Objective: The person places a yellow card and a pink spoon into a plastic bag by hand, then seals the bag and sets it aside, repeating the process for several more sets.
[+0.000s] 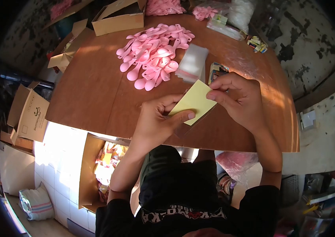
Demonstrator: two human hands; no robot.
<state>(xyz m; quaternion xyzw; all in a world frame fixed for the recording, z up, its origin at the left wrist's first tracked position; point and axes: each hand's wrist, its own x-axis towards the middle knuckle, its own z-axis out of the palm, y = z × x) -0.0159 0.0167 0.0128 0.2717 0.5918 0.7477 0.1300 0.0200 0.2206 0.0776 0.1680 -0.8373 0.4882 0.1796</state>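
Between my two hands, over the near part of the brown table [96, 98], is a pale yellow card [193, 102], tilted. My left hand [155, 118] grips its lower left side, thumb on top, together with a clear plastic bag whose edge shows along the card. My right hand [242, 100] pinches the card's upper right corner between thumb and fingers. Just beyond my hands lie a stack of clear plastic bags [193, 59] and a small stack of printed cards [217, 70]. To their left spreads a heap of pink plastic spoons [151, 51].
An open cardboard box [120, 23] stands at the table's far edge, near bags of pink pieces [165, 7]. Small packets [257, 44] lie at the far right. Below on the left are a box of colourful packets [90, 170], another carton [33, 114] and a white sack [37, 203].
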